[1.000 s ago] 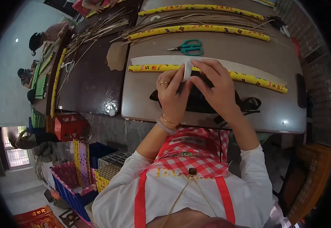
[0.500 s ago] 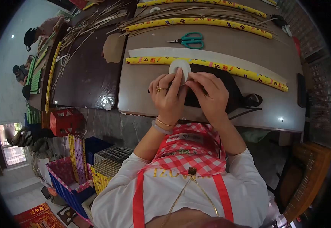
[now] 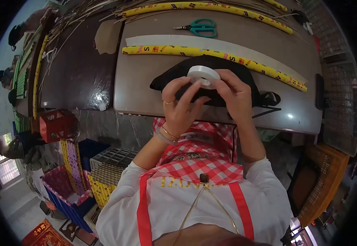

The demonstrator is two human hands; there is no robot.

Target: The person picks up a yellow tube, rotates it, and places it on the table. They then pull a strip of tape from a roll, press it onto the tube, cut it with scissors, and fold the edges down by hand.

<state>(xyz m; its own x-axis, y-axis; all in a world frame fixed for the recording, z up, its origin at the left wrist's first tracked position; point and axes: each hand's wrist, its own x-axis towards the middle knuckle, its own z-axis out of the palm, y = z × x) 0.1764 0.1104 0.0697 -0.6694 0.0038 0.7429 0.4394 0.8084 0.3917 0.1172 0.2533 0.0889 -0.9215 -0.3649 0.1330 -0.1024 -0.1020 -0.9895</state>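
Note:
A white roll of tape (image 3: 212, 74) is held up above the table between my two hands, tilted so its hole partly shows. My left hand (image 3: 181, 102) grips the roll at its left and near side, fingers bent, the thumb lower down. On the roll's right edge, the fingers of my right hand (image 3: 236, 93) are closed. Beneath both hands lies a black cloth bag (image 3: 174, 74) with a strap. Just beyond it, a yellow patterned paper roll (image 3: 162, 50) rests lengthwise, with a pale strip of paper (image 3: 227, 44) along its far side.
Teal-handled scissors (image 3: 203, 28) lie beyond the paper roll. Farther back is another yellow roll (image 3: 211, 7) among thin strips. A dark phone-like object (image 3: 319, 91) sits at the table's right edge. To the left stands a dark table (image 3: 76, 69); crates (image 3: 69, 205) are below.
The tape roll has tipped from facing me to a flatter tilt. My left fingers have moved off its front to its near-left side, and my right hand has shifted onto its right edge.

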